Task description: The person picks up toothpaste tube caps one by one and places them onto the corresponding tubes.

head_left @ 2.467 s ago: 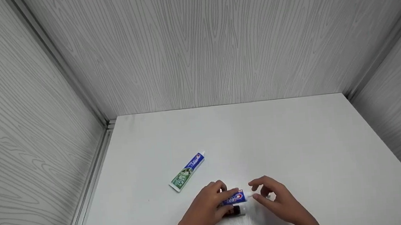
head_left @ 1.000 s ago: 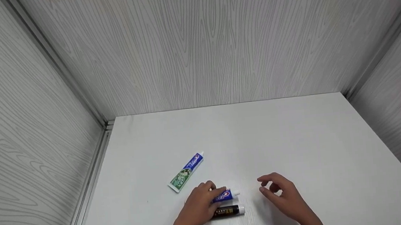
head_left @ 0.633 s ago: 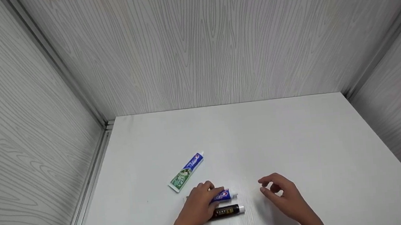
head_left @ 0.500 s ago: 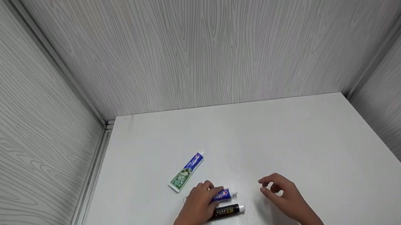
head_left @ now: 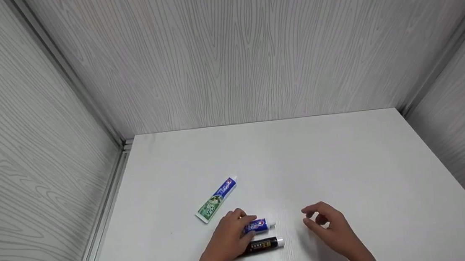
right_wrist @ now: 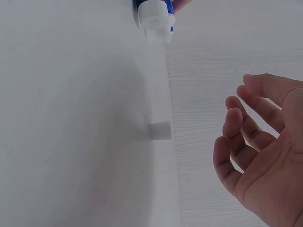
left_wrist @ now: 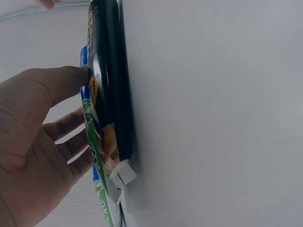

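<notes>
My left hand (head_left: 228,238) has its thumb and index finger on either side of a blue-and-green toothpaste tube (head_left: 258,225), which lies low over the table with its thin white nozzle pointing right. Just nearer to me and nearly parallel is a black toothpaste tube (head_left: 263,244) with a white cap; its back end is under my left hand in the head view. To the right, my right hand (head_left: 329,231) hovers with loosely bent fingers and nothing in them. A small white cap (right_wrist: 161,131) stands on the table in the right wrist view; the right hand hides it in the head view.
Another blue-and-green toothpaste tube (head_left: 216,200) lies slantwise beyond my left hand. The white table (head_left: 323,152) is bounded by a wood-grain back panel (head_left: 226,55) and side panels at left (head_left: 27,144) and right (head_left: 462,106).
The blue-and-green tube in my left hand has come left and lower, uncovering more of the black tube. My right hand has drawn away rightward. Lately the left fingers have slid slightly back along the tube.
</notes>
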The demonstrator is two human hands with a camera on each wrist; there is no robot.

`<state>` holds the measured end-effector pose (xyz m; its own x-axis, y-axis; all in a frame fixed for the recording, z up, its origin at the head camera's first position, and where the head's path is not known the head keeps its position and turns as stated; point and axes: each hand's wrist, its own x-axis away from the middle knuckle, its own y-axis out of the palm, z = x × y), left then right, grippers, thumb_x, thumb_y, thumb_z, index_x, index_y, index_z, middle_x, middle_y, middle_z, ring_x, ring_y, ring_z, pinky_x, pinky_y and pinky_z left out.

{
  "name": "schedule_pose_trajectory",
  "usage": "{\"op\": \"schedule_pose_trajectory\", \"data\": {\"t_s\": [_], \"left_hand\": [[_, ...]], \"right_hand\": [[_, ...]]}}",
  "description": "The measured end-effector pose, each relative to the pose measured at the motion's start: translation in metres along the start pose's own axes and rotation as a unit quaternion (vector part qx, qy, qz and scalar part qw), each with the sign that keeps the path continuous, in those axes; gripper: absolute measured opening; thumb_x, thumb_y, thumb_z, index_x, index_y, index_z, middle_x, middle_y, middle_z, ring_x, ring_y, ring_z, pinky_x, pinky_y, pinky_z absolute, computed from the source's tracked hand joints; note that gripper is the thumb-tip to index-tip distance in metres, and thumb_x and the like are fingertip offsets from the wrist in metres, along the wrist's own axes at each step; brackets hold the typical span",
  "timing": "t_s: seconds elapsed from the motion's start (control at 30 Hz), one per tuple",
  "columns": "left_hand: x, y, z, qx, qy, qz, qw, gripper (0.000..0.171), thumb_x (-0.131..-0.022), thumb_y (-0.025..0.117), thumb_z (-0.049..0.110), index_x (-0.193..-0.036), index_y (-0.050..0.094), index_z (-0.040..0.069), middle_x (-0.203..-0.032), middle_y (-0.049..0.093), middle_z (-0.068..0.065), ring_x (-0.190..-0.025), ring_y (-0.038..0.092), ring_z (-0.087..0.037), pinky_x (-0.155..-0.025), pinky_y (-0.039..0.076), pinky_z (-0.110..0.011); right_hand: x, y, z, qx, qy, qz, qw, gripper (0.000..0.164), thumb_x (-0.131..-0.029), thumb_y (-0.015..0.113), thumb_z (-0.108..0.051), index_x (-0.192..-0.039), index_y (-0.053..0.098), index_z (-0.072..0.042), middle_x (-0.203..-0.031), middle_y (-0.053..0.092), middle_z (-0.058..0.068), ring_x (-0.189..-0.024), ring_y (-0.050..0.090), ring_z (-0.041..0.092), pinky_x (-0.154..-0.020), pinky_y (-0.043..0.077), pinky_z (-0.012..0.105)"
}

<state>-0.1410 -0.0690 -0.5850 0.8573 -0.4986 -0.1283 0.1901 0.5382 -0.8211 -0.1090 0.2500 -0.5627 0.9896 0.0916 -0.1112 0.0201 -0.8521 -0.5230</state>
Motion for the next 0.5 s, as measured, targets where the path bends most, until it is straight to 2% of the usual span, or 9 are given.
{"op": "schedule_pose_trajectory", "data": {"t_s": [0.23, 0.5], "left_hand": [[-0.001, -0.003, -0.003, 0.032, -0.021, -0.008, 0.9992, 0.039, -0.1, 0.075, 0.028, -0.137, 0.072, 0.017, -0.115, 0.066, 0.003, -0.102, 0.056, -0.011, -0.094, 0.052, -0.037], [-0.001, -0.005, -0.008, 0.055, -0.037, 0.009, 0.9978, 0.041, -0.099, 0.077, 0.028, -0.138, 0.071, 0.017, -0.116, 0.066, 0.0, -0.103, 0.058, -0.011, -0.093, 0.053, -0.035]], "right_hand": [[0.001, -0.003, 0.005, 0.019, 0.021, -0.012, 1.0, 0.025, -0.095, 0.081, -0.014, -0.119, 0.074, -0.016, -0.107, 0.071, 0.008, -0.076, 0.056, 0.01, -0.076, 0.05, 0.025], [0.0, -0.007, 0.011, 0.041, 0.033, -0.031, 0.998, 0.029, -0.093, 0.083, -0.02, -0.121, 0.073, -0.015, -0.108, 0.071, 0.007, -0.076, 0.057, 0.009, -0.076, 0.05, 0.025]]}}
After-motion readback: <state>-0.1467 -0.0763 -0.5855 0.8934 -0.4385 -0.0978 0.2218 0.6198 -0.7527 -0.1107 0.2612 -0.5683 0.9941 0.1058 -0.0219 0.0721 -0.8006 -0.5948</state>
